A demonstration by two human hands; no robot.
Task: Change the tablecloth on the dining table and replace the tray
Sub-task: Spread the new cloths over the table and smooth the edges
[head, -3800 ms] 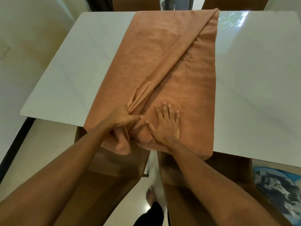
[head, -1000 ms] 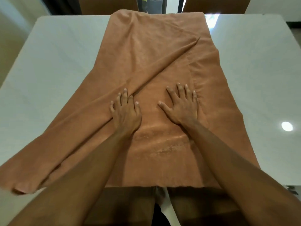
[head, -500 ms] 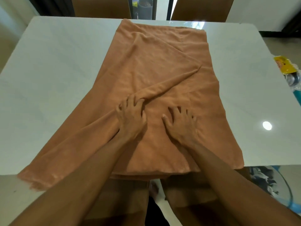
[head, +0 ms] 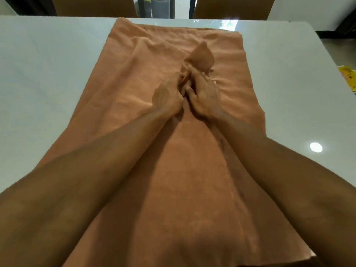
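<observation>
An orange-brown tablecloth (head: pixel 146 78) lies lengthwise down the middle of the white dining table (head: pixel 48 70), reaching from the far edge to the near edge. My left hand (head: pixel 167 97) and my right hand (head: pixel 204 97) sit side by side at the cloth's centre. Both grip a bunched fold of the fabric, and a loose pointed corner of it (head: pixel 201 56) stands up just beyond my fingers. No tray is in view.
Two brown chair backs (head: pixel 92 6) (head: pixel 231 6) stand at the far side of the table. A yellow packet (head: pixel 348 78) shows off the right edge. A ceiling light reflects on the tabletop at the right (head: pixel 316 147).
Both hands have slid forward along the diagonal crease and come together. They went from flat or loosely curled on the cloth to gripping the fold, whose corner now lifts.
</observation>
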